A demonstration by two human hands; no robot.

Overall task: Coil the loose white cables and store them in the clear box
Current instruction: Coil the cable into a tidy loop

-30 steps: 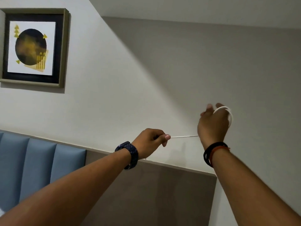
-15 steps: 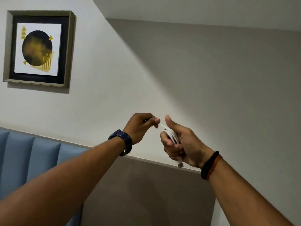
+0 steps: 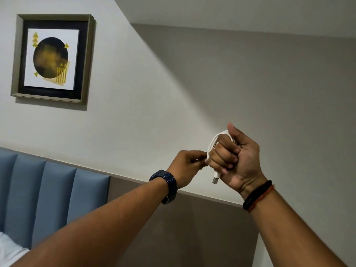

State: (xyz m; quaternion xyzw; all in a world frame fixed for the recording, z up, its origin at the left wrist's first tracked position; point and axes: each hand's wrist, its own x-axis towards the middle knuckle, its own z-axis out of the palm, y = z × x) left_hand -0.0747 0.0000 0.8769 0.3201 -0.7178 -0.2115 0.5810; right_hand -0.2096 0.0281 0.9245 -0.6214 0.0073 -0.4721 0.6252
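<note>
A: What's at the left edge?
B: A framed picture (image 3: 52,58) high on the pale wall (image 3: 154,93). Under it is a blue padded headboard (image 3: 38,199), with white bedding (image 3: 9,247) in the bottom corner.
A: Hands?
B: Both are raised in front of the wall. The left hand (image 3: 187,166) has a dark watch (image 3: 165,186) on the wrist. Its fingertips pinch a sliver of the white cable (image 3: 212,145), right against the coil's left side.
A: And the cable itself?
B: It's looped several turns in the right hand (image 3: 235,160), fingers curled tight round it, thumb up. The fist blocks most of the coil; only the top arc shows. The plug (image 3: 215,179) hangs out below the little finger.
A: Further right?
B: Black and orange wristbands (image 3: 258,195) on the right wrist.
</note>
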